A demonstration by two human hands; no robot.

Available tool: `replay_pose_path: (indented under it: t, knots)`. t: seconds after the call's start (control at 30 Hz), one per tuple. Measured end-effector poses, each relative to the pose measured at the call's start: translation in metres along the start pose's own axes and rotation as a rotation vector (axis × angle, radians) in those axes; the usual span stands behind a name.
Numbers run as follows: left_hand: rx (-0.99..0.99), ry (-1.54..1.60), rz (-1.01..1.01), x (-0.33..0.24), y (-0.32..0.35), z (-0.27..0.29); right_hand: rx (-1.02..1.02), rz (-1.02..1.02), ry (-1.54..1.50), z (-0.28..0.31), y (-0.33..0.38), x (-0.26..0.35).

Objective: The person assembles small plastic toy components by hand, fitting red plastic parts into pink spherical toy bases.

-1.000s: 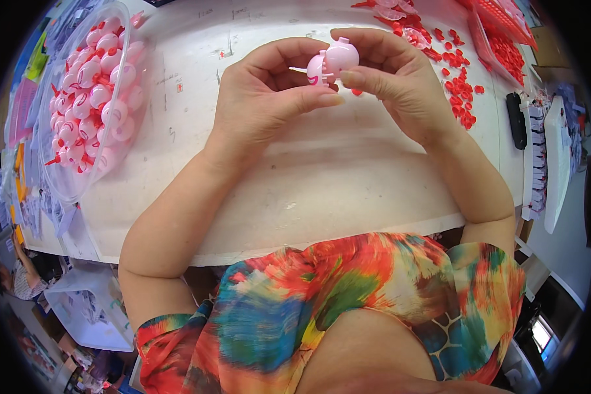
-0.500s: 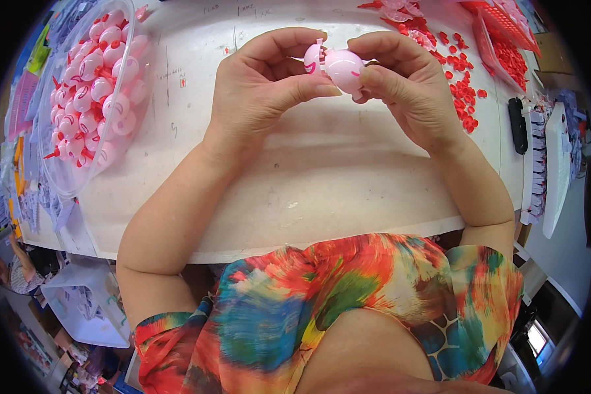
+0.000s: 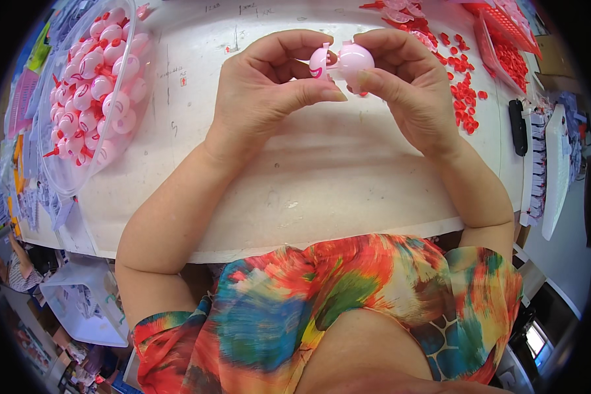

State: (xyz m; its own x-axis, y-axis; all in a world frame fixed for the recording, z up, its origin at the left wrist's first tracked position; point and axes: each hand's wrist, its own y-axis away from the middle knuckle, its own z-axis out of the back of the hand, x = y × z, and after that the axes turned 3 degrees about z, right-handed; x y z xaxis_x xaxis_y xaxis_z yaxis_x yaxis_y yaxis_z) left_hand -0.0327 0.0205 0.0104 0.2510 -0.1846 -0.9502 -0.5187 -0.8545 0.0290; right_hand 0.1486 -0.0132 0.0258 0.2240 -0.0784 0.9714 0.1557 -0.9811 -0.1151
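Note:
Over the far middle of the table, my two hands face each other, each pinching a pink plastic piece. My left hand (image 3: 262,82) grips a pink shell half (image 3: 319,64) with a darker pink curved mark, between thumb and fingers. Between the thumb and fingers of my right hand (image 3: 407,82) is a glossy, rounded pink shell (image 3: 356,60). The two pieces sit close together, with a narrow gap and small pegs or tabs between them. Fingers hide part of both pieces.
A clear plastic tub (image 3: 132,39) on the left is heaped with pink balls bearing red parts. Small red plastic pieces (image 3: 465,98) lie scattered at the right, near a red basket (image 3: 499,49). A black object (image 3: 518,126) lies by the right table edge.
My right hand has turned its pink shell so a plain side faces up. Both pieces have shifted slightly to the right, and the gap between them shows more.

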Motion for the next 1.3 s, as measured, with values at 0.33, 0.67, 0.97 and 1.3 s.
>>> replay_pose_path:
  t: [0.33, 0.67, 0.97, 1.3]
  knots:
    - [0.038, -0.002, -0.037, 0.001, 0.0, -0.002, 0.016, -0.001, -0.024, -0.004, 0.003, -0.006]
    - [0.025, -0.074, -0.139, 0.002, 0.001, -0.004, 0.043, 0.028, -0.014, -0.004, 0.004, -0.006]
    - [0.096, -0.223, -0.239, -0.002, 0.003, -0.002, 0.025, -0.023, 0.006, -0.003, 0.004, -0.003]
    - [-0.057, -0.396, -0.287, 0.008, 0.001, -0.008, -0.055, -0.061, 0.105, -0.004, 0.003, -0.004]
